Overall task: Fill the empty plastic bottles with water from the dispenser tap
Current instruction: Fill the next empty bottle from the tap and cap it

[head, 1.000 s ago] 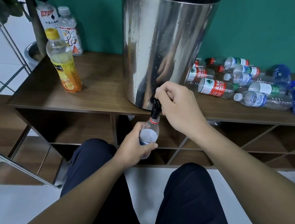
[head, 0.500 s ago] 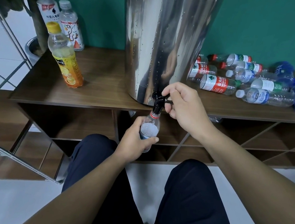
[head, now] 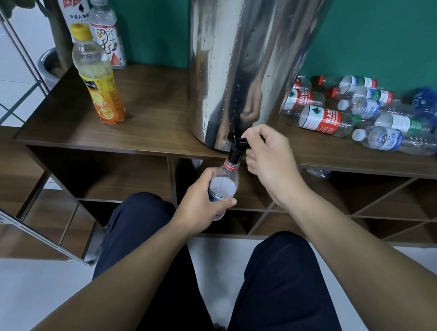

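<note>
Under the tap [head: 237, 147], left grip [head: 202, 204] clamps part-filled bottle [head: 223, 185]; right grip [head: 270, 157] pinches tap.

Centre frame, the space under the tap [head: 235, 147] is filled by a bottle [head: 222, 186]. At right, the shelf top [head: 157, 120] is crowded by lying bottles [head: 375, 118]; at left, open wood is bounded by three upright bottles [head: 97, 70].

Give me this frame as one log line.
phase: filling | left hand: holds bottle under tap | right hand: grips tap lever
</note>
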A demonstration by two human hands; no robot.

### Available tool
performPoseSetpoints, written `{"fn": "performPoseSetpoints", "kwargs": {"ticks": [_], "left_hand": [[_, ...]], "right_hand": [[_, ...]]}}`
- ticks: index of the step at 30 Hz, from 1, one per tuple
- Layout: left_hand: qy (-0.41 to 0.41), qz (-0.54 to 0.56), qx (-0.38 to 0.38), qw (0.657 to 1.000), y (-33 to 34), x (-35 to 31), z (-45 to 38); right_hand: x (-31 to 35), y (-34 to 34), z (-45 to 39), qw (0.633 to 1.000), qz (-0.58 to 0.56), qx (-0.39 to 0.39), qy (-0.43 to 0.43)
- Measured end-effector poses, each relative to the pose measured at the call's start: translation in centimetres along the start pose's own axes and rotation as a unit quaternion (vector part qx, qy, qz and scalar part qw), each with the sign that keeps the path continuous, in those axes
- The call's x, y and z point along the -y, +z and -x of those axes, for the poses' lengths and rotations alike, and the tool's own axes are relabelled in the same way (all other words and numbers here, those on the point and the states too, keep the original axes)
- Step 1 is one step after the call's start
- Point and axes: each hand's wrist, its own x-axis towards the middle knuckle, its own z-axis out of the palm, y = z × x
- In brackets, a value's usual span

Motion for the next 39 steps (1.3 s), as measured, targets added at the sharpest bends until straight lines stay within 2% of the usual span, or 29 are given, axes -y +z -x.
{"fn": "performPoseSetpoints", "kwargs": {"ticks": [39], "left_hand": [[-0.017, -0.015, -0.024, 0.999, 0.03, -0.38, 0.54]], "right_hand": [[-0.52, -0.23, -0.25, 1.000, -0.008, 0.013, -0.015]]}}
